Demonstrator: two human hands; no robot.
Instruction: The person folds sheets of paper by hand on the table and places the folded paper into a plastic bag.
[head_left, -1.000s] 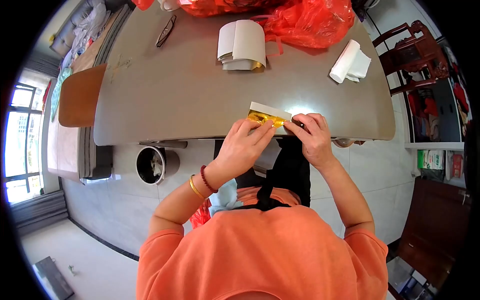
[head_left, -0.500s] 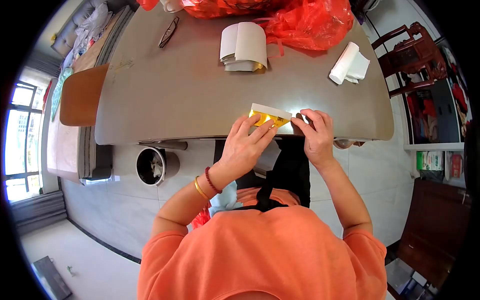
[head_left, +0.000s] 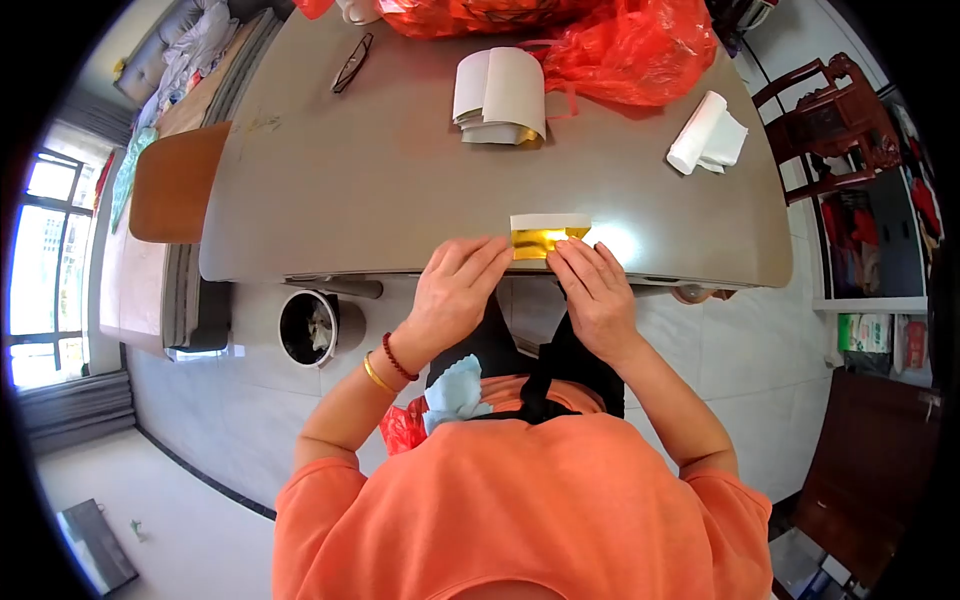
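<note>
The gold paper is placed at the near edge of the table, at six o'clock from the white paper stack; its nine-o'clock end is met by the left hand, its lower four-o'clock part is covered by the right hand; fingers are held together, pinching cannot be told

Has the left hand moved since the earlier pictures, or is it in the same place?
Yes, the left hand has moved to the left: judged against the bin, it is now nearer to it.
</note>
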